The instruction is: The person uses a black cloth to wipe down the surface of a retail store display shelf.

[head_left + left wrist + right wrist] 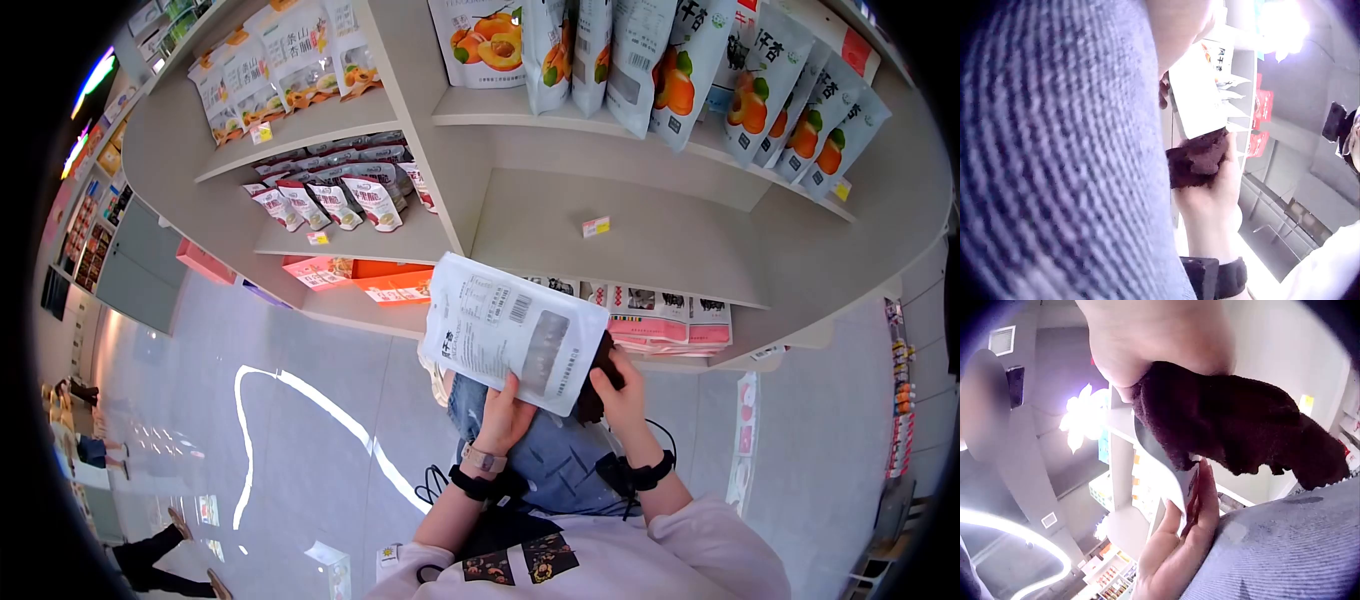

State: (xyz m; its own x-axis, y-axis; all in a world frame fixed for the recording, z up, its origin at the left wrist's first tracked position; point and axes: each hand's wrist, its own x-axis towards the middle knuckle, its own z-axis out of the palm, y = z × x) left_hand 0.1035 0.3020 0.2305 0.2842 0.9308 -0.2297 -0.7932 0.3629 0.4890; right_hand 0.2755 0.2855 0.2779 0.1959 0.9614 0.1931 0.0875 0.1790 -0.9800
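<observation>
Holding one pouch and one dark cloth beside a shelf unit

One white pouch [490,300] is in front of the shelf unit [540,210], its printed back and clear window facing the head camera. The left hand [507,415] pinches the pouch's lower edge, thumb on the near face. At the pouch's right end, the right hand [625,400] grips one dark cloth [598,385], its fingers curled round it.

Beyond the pouch, up and right, stand at least eight apricot pouches [675,80]; up and left, at least four small red-and-white pouches [373,203]. Two boxes, one pink [322,273] and one orange [400,284], sit left of the pouch; pink-and-white packs [660,325], too overlapped to count, lie right of it. The pouch blocks part of the bottom shelf. Beside the pouch, blue ribbed fabric [1066,156] fills much of the left wrist view.
</observation>
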